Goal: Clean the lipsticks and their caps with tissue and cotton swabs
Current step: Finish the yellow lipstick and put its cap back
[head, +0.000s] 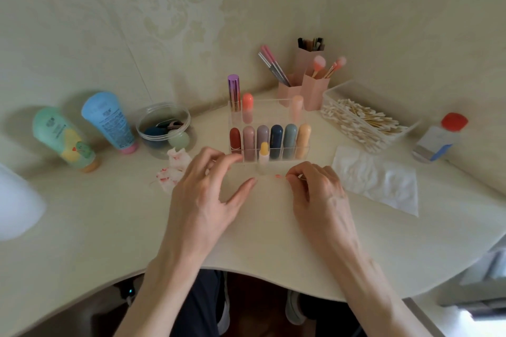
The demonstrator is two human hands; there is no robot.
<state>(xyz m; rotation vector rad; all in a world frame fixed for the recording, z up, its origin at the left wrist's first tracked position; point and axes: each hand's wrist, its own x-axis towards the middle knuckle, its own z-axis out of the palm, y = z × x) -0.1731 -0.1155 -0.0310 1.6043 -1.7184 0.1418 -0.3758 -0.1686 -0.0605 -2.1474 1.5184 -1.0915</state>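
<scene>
A clear acrylic organizer [269, 102] holds several capped lipsticks in a row [269, 141]. In front of it stands an open lipstick with a yellow tip [264, 157]. My right hand [319, 189] pinches a cotton swab [279, 176] whose tip is stained pink and points left. My left hand [204, 186] hovers over the table with relaxed, spread fingers near the organizer's front left corner; whether its fingertips hold anything is unclear. Crumpled tissues with red stains [175, 168] lie to the left. A clean tissue [380, 178] lies flat at the right.
A clear box of cotton swabs [364, 120] and a red-capped bottle [440, 137] sit at the right. Pink brush holders [304, 85] stand behind. Two tubes [108, 120] and a round tub of sponges [164, 128] are at the left. The table's front edge curves inward.
</scene>
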